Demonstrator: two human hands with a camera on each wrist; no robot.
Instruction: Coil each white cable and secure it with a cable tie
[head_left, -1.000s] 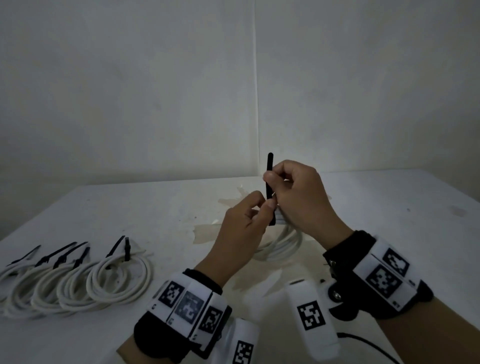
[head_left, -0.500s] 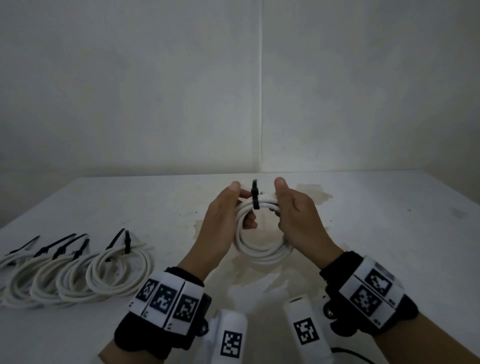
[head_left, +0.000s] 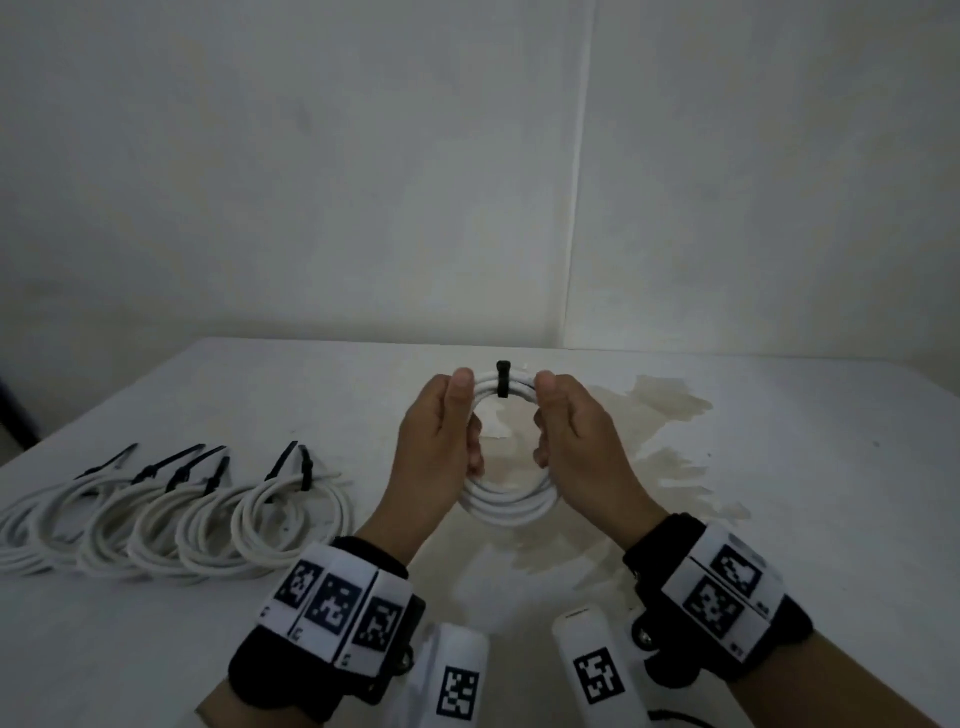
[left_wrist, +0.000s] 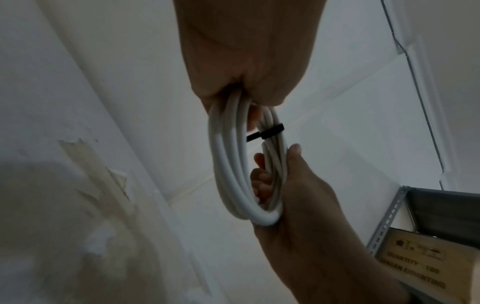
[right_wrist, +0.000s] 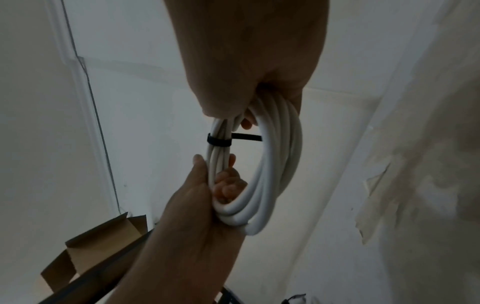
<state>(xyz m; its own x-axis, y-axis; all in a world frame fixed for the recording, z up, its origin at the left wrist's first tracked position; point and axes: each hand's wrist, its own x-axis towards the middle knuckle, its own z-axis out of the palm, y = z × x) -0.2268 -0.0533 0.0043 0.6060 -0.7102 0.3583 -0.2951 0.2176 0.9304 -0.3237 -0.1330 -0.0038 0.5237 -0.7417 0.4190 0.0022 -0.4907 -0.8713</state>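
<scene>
While our left hand (head_left: 441, 431) and right hand (head_left: 576, 436) grip the tied cable coil (head_left: 506, 506), we face a stained white desk (head_left: 779, 467) and bare wall (head_left: 363, 182).

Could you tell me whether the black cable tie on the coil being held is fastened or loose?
Fastened: the black cable tie cinches the white cable coil strands together, its tail sticking out.
</scene>
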